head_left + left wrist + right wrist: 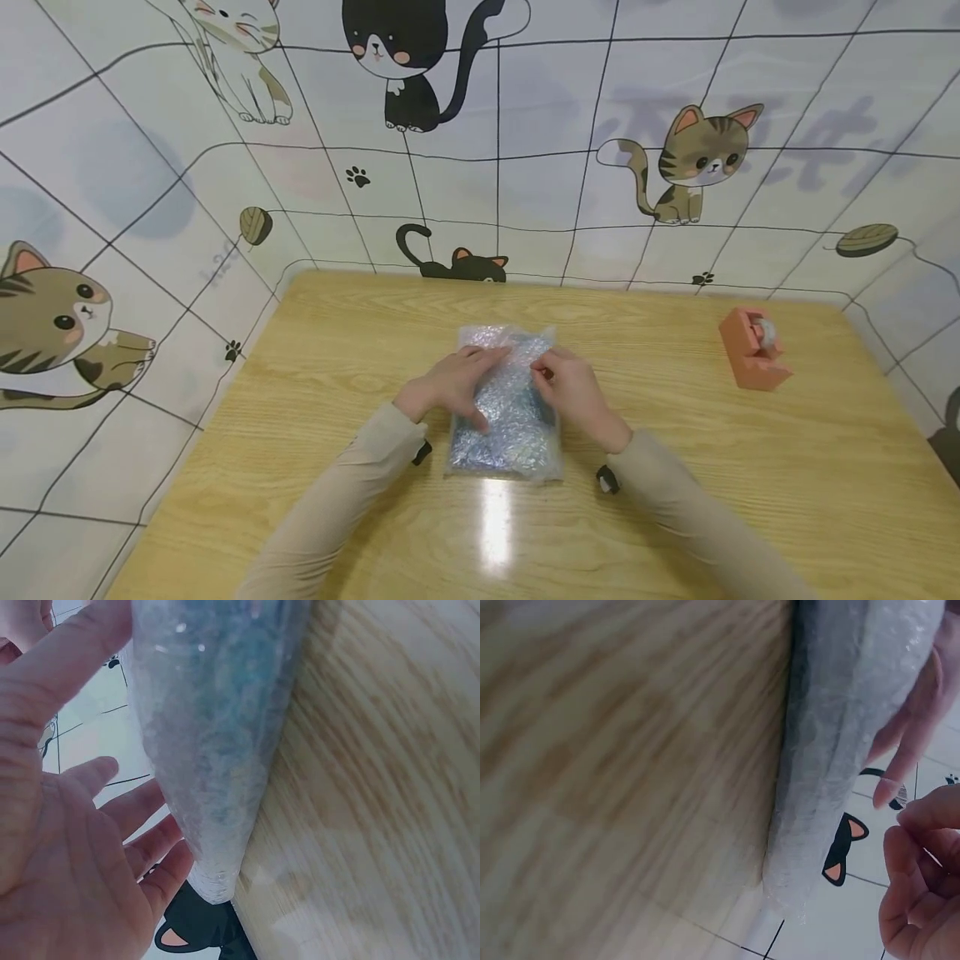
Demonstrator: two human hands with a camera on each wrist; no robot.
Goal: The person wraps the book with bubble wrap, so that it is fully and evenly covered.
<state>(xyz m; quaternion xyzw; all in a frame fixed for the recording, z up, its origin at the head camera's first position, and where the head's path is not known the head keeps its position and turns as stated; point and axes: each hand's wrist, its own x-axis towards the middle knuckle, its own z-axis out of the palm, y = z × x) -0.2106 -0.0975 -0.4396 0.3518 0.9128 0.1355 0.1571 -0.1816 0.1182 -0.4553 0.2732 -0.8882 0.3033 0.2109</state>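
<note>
A flat package wrapped in clear bubble wrap (pixel 510 425) lies on the table, with something bluish showing faintly through the wrap. My left hand (pixel 457 385) rests on its left side, fingers spread and fairly straight. In the left wrist view the fingers (pixel 154 844) touch the wrap's edge. Over the package's upper right side is my right hand (pixel 579 398), its fingers curled. Thumb and forefinger tips (pixel 909 817) come together in the right wrist view. I see nothing between them, though a thin clear piece could be hidden.
A coral-pink tape dispenser (pixel 750 350) with a roll of clear tape stands at the right on the wooden table (pixel 337 350). A wall covering with cartoon cats (pixel 540 192) closes off the back and the left side. A dark object (pixel 951 433) shows at the right edge.
</note>
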